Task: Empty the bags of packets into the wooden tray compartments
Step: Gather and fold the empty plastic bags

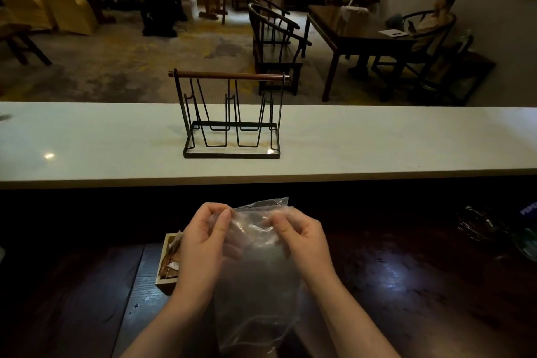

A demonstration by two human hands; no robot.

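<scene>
Both hands pinch the top of a clear plastic bag (255, 264), one at each side of its mouth. The left hand (203, 244) has thumb and forefinger pressed together on the film near the upper left corner, the other fingers curled behind it. The right hand (302, 238) nips the upper right edge the same way, thumb against fingertips, with film bunched between them. The bag is thin, glossy and crinkled; it hangs limp from the two grips down between the forearms, its lower end creased and folded. Whether any packets remain inside it cannot be told.

The tray (165, 264) sits on the dark table (406, 285) just behind the left hand, which hides most of it. Its pale wooden wall shows as a square-cornered edge. Brown packets (170, 266) with small white tags stand packed in the one visible compartment.

Beyond, on a smooth pale counter (377, 139), stands a black wire rack (232, 125) with a round wooden bar across its top.
</scene>
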